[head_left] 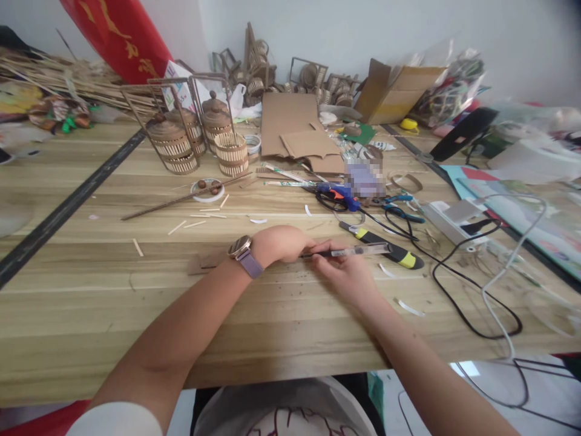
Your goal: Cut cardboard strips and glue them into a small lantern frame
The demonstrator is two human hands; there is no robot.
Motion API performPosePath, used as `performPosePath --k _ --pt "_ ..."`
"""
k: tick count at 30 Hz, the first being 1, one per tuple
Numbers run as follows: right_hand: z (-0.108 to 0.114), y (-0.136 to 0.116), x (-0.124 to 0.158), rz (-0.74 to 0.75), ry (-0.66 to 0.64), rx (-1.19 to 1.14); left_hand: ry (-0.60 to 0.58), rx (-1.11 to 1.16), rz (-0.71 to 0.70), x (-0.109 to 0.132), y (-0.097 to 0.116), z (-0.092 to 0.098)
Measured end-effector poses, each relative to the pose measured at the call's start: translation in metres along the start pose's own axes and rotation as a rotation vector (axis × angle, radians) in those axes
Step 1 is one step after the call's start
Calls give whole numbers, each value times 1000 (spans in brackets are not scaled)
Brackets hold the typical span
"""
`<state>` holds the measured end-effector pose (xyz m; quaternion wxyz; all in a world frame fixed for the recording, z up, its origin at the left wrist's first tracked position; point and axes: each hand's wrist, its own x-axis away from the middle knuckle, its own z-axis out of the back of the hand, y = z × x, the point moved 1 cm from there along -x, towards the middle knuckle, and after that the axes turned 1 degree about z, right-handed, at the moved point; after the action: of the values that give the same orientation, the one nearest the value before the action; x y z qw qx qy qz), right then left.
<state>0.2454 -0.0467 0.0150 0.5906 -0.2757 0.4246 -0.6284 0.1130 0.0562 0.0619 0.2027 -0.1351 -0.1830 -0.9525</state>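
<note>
My right hand (347, 275) is closed around a slim craft knife (363, 249), whose pale, partly see-through handle sticks out to the right. Its dark front end points left, towards my left hand (285, 242). That hand is bent down with fingers curled against the tabletop; they are mostly hidden, so what they grip cannot be made out. A flat brown strip (200, 264) shows on the table beyond my left wrist. Dark crumbs lie just below the hands. Behind the right hand rests a black and yellow utility knife (399, 251).
Bamboo lidded baskets (175, 145) in frames stand at the back left, near a white ring (207, 191) with brown beads. A blue glue gun (340, 197), cardboard sheets (290, 121), a power strip (456, 221) and looping cables (454, 303) lie behind and right. Thin sticks and paper scraps are scattered.
</note>
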Motion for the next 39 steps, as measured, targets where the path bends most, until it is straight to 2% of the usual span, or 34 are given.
performPosePath --k 3,7,10,12,16,17,19,23,30,34,36,39 --pt "21 7 2 -36 75 85 -59 -36 68 1 1 1" --pt "67 21 12 -176 251 310 -70 -67 80 2 3 3" --pt "85 23 19 -152 356 375 -72 -85 74 2 4 3" --pt "81 21 21 -55 340 400 -76 -88 84 1 4 2" --pt "53 14 16 193 0 421 -59 -66 80 2 5 1" --pt "48 14 14 222 -58 409 -48 -55 69 3 4 1" --pt "44 15 12 231 -95 403 -18 -23 48 7 0 0" --pt "47 22 10 211 -115 439 32 38 62 25 -20 -8" --pt "42 26 11 188 -55 549 103 78 139 79 -62 -28" --pt "39 24 11 191 -21 562 141 83 181 97 -69 -32" --pt "38 24 9 182 1 564 156 85 174 98 -70 -33" --pt "34 17 6 141 108 582 169 86 166 96 -71 -35"
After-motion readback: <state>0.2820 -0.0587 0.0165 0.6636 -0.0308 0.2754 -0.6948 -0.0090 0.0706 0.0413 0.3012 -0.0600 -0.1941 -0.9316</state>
